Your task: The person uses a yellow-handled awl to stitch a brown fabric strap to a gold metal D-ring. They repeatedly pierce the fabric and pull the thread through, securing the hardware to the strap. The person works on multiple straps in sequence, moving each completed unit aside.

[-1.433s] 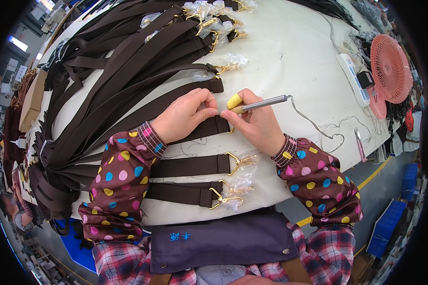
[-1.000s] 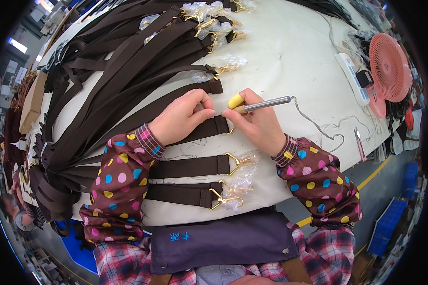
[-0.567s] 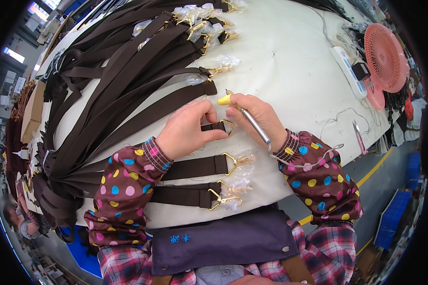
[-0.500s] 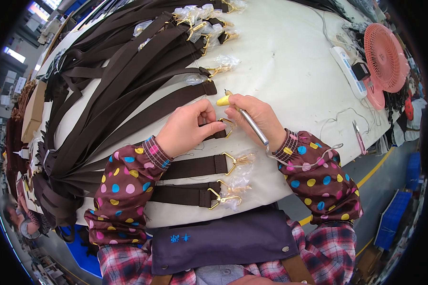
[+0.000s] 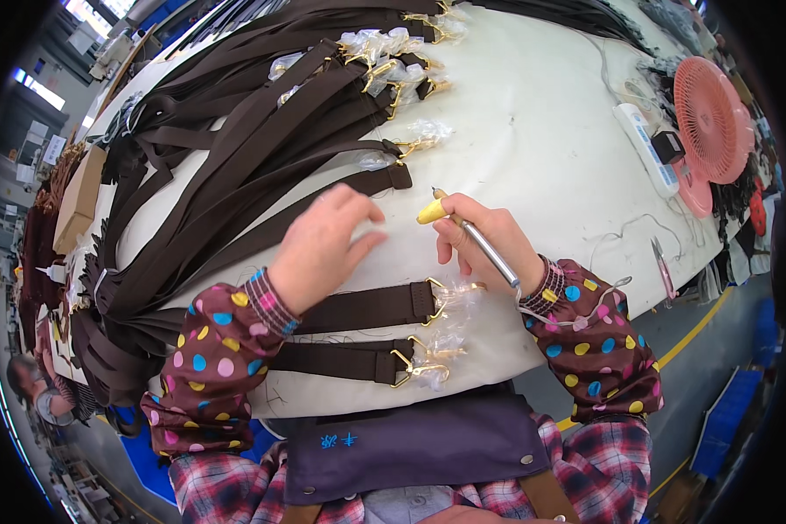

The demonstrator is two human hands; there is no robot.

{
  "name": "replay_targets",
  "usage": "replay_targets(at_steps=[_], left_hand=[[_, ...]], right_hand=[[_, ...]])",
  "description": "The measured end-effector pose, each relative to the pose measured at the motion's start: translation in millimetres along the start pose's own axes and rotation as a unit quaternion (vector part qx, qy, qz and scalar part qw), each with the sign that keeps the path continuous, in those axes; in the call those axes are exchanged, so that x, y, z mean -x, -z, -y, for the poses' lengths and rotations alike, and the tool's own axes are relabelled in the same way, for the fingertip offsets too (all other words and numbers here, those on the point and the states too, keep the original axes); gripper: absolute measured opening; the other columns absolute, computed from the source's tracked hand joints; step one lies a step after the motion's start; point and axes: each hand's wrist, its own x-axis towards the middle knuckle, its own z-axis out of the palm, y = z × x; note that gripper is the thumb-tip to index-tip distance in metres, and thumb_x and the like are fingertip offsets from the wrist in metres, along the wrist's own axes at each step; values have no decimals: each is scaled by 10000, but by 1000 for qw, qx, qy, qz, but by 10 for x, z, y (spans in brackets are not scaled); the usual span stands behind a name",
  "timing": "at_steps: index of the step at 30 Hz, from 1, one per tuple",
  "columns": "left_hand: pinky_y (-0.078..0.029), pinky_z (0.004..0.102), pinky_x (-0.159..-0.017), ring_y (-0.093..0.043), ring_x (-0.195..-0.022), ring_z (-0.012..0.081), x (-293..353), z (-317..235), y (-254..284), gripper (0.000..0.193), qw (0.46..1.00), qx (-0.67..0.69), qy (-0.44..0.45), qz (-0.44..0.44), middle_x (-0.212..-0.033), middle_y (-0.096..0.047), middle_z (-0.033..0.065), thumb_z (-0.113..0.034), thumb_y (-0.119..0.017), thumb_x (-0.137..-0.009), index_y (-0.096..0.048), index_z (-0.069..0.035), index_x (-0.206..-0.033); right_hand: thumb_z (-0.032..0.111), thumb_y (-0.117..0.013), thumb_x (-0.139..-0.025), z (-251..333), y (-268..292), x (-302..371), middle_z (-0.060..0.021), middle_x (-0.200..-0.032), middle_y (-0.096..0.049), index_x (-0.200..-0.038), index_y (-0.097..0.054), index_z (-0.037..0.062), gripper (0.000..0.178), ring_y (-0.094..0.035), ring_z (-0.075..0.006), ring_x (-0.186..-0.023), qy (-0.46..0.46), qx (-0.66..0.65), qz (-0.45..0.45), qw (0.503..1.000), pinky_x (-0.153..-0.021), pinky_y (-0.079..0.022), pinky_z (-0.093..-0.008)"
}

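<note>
My left hand (image 5: pixel 326 244) hovers over the dark brown webbing straps, thumb and fingers apart and nothing between them. In my right hand (image 5: pixel 491 234) is a silver pen-shaped tool (image 5: pixel 491 255) with a thin cord at its rear end; its tip points up and away to the left. A yellow cover (image 5: pixel 430 211) sits on a finger of that hand. Beyond the left hand lies a strap (image 5: pixel 358 185) with a bare folded end. Nearer me are two straps, an upper one (image 5: pixel 367 307) and a lower one (image 5: pixel 341 360), with gold hooks (image 5: pixel 435 301) partly wrapped in clear plastic.
More brown straps (image 5: pixel 262 131) spread over the white table (image 5: pixel 533 140) on the left. A power strip (image 5: pixel 646 148), a pink fan (image 5: pixel 709 113) and small snips (image 5: pixel 663 266) lie on the right. At far left are a cardboard box (image 5: pixel 80 199) and another person (image 5: pixel 48 393).
My left hand has let go of the strap end with the gold hook and opened, drawing left; that strap end no longer shows. The right hand still holds the tool.
</note>
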Motion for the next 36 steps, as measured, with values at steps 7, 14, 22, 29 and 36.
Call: replay_targets(at_steps=[7, 14, 22, 29, 36], left_hand=[[-494, 359, -686, -612, -827, 282, -300, 334, -135, 216, 990, -123, 12, -65, -874, -606, 79, -186, -695, -855, -601, -53, -996], [-389, 214, -555, -450, -684, 11, -179, 123, 95, 141, 805, 449, 359, 146, -789, -522, -94, -206, -555, -997, -574, -77, -1051], [-482, 246, -769, -575, -863, 85, 32, -52, 35, 279, 901, 357, 198, 148, -994, -626, 25, -191, -599, -976, -538, -2, -1172], [-494, 291, -735, -594, -817, 144, 129, -35, 46, 445, 936, 324, 92, 105, -954, -591, 30, -176, -672, -906, -485, -59, -1292], [-495, 380, -674, -609, -816, 322, 64, -4, -10, 130, 996, -89, -1, -29, -904, -597, 93, -161, -662, -878, -657, -93, -988]], right_hand=[[186, -567, -979, -54, -31, -27, -35, -643, -621, -1062, -566, 68, 144, -616, -165, -563, 29, 11, -24, 999, -544, -477, -289], [92, -621, -937, -260, 45, -128, -55, -808, -676, -1071, -567, 20, 162, -628, -97, -690, 122, 49, -165, 978, -635, -494, -224], [66, -694, -869, -231, 37, -159, -55, -932, -693, -1073, -578, 30, 237, -662, -162, -861, 152, 107, -164, 969, -778, -506, -289], [99, -748, -817, -172, 18, -151, -118, -975, -681, -1074, -569, 12, 325, -674, -258, -910, 228, 100, -101, 963, -804, -528, -328], [122, -730, -850, -234, -34, -140, -104, -999, -689, -1127, -532, 18, 356, -666, -224, -945, 136, 82, -96, 983, -865, -502, -318]])
